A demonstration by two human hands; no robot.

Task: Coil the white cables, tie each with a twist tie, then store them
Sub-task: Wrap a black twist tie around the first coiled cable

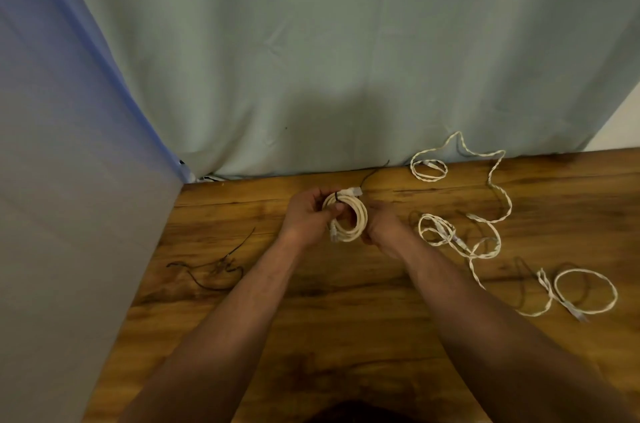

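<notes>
Now left hand (307, 215), right hand (381, 227) hold cable coil (351, 219) — connector (353, 191) points right.

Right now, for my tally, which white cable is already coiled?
The coiled cable gripped by left hand and right hand, dark tie round its top; the loose cables sprawl across the table.

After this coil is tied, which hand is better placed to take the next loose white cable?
Probably the right hand: the loose white braided cables all lie on its side of the wooden table, the nearest just beside it.
</notes>
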